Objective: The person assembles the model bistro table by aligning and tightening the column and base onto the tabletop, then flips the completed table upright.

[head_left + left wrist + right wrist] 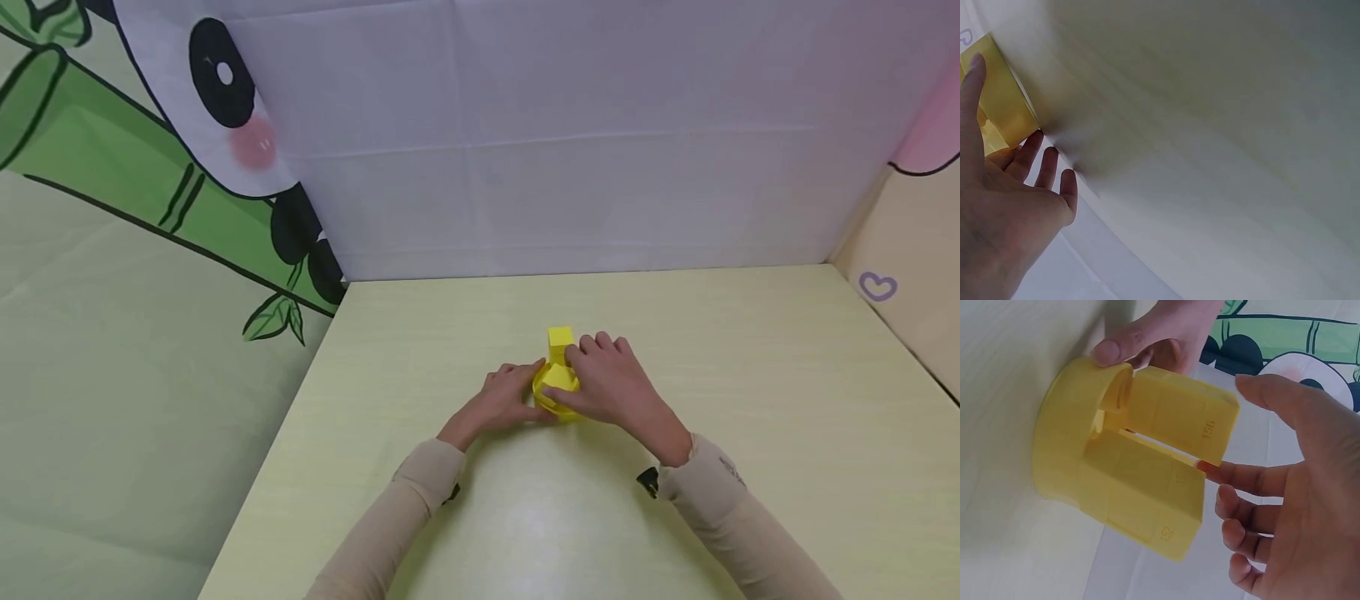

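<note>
The yellow cup (1063,437) sits on the table (750,375), between its left and right edges and short of the far edge. Two numbered yellow blocks stand up out of it, one marked 156 (1179,412) and the other marked 152 (1144,494), with a gap between them. The left hand (502,400) holds the cup's side between thumb and fingers. The right hand (611,379) pinches the top of the 156 block between thumb and forefinger, its other fingers loosely bent beside the blocks.
</note>
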`<state>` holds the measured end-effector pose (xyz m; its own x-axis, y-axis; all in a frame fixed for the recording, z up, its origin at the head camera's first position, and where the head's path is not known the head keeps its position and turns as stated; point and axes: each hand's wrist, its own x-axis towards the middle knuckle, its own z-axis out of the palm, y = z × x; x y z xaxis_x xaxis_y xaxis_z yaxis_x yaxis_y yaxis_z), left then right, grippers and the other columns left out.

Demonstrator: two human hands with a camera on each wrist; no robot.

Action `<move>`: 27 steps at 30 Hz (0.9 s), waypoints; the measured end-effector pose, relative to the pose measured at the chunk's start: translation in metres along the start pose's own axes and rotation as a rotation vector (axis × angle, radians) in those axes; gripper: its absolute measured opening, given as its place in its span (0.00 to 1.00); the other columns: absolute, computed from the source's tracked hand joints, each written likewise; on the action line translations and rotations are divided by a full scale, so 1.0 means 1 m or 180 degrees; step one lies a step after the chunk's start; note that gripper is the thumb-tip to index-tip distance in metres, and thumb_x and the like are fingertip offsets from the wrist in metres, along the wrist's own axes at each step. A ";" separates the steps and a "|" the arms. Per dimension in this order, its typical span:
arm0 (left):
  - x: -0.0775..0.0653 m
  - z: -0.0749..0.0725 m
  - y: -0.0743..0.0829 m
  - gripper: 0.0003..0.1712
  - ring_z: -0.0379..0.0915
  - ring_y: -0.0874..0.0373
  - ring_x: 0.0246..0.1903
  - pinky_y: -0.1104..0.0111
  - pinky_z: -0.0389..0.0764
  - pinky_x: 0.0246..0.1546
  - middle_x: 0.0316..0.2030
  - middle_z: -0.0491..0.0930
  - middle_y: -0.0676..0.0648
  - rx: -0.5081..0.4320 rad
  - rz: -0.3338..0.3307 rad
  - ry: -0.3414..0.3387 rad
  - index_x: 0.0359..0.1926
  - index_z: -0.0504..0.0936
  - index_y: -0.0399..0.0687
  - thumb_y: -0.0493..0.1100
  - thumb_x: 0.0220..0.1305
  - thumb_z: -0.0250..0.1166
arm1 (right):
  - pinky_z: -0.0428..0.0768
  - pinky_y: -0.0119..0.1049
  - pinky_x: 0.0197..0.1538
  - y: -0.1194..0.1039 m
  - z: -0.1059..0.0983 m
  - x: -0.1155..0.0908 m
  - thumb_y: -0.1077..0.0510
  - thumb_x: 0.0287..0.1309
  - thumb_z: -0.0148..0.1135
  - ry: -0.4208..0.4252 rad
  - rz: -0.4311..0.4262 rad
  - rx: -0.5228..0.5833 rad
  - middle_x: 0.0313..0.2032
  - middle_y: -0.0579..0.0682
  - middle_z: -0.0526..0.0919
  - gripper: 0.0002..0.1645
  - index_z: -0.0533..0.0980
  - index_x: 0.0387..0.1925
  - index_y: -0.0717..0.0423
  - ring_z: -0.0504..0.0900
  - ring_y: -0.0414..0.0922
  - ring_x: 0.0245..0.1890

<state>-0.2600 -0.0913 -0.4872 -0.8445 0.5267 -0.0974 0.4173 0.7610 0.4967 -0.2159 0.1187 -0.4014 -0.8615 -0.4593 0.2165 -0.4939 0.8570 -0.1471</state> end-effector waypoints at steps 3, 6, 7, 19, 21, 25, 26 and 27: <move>0.000 0.000 0.000 0.58 0.61 0.49 0.67 0.51 0.59 0.69 0.73 0.68 0.50 0.0014 -0.0025 0.0005 0.82 0.57 0.49 0.68 0.60 0.72 | 0.71 0.50 0.44 -0.001 0.000 0.000 0.37 0.59 0.70 0.0013 -0.0042 -0.0001 0.30 0.49 0.72 0.26 0.78 0.33 0.57 0.71 0.52 0.37; -0.001 -0.001 0.001 0.58 0.61 0.48 0.68 0.50 0.59 0.68 0.73 0.68 0.50 0.0004 -0.0033 0.0018 0.81 0.58 0.49 0.68 0.59 0.73 | 0.71 0.50 0.44 -0.002 0.000 0.000 0.36 0.62 0.67 -0.0051 -0.0062 0.0060 0.28 0.48 0.72 0.27 0.76 0.28 0.55 0.71 0.51 0.35; -0.001 -0.001 0.001 0.58 0.61 0.48 0.68 0.50 0.59 0.68 0.74 0.68 0.49 0.0005 -0.0030 0.0019 0.81 0.58 0.49 0.68 0.59 0.73 | 0.71 0.50 0.44 -0.002 0.000 0.000 0.35 0.62 0.67 -0.0067 -0.0057 0.0105 0.28 0.48 0.72 0.28 0.76 0.29 0.56 0.71 0.50 0.35; 0.001 0.001 0.000 0.57 0.61 0.48 0.68 0.51 0.59 0.67 0.73 0.69 0.51 -0.0030 -0.0005 0.0047 0.81 0.58 0.50 0.66 0.60 0.74 | 0.68 0.51 0.46 -0.003 0.004 0.000 0.39 0.61 0.72 -0.0029 -0.0320 0.0278 0.34 0.48 0.76 0.27 0.79 0.44 0.58 0.70 0.51 0.39; 0.000 0.000 0.000 0.56 0.61 0.47 0.69 0.50 0.59 0.67 0.72 0.70 0.51 -0.0045 -0.0016 0.0049 0.81 0.58 0.50 0.64 0.61 0.74 | 0.69 0.51 0.46 -0.006 0.007 0.000 0.36 0.61 0.71 0.0021 -0.0305 0.0238 0.33 0.48 0.75 0.30 0.79 0.44 0.59 0.71 0.51 0.38; 0.000 0.000 0.000 0.54 0.61 0.48 0.69 0.50 0.59 0.67 0.72 0.71 0.50 -0.0046 -0.0035 0.0056 0.81 0.59 0.50 0.62 0.63 0.73 | 0.68 0.49 0.44 -0.009 0.011 -0.001 0.37 0.63 0.68 0.0074 -0.0303 0.0204 0.32 0.47 0.73 0.28 0.79 0.43 0.58 0.70 0.50 0.37; 0.000 0.000 0.000 0.54 0.61 0.48 0.69 0.51 0.59 0.67 0.72 0.71 0.50 -0.0043 -0.0039 0.0051 0.81 0.59 0.50 0.62 0.63 0.73 | 0.68 0.49 0.43 -0.009 0.012 -0.001 0.39 0.62 0.68 0.0090 -0.0318 0.0205 0.32 0.47 0.73 0.26 0.79 0.42 0.58 0.69 0.50 0.37; 0.000 0.000 0.000 0.54 0.61 0.48 0.69 0.51 0.59 0.67 0.72 0.71 0.50 -0.0036 -0.0040 0.0050 0.81 0.59 0.50 0.62 0.62 0.73 | 0.68 0.48 0.42 -0.009 0.012 -0.001 0.40 0.62 0.69 0.0115 -0.0340 0.0206 0.31 0.46 0.72 0.25 0.79 0.41 0.58 0.69 0.49 0.36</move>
<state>-0.2602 -0.0917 -0.4869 -0.8548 0.5110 -0.0903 0.4029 0.7632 0.5053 -0.2119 0.1086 -0.4120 -0.7994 -0.5374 0.2687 -0.5901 0.7863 -0.1831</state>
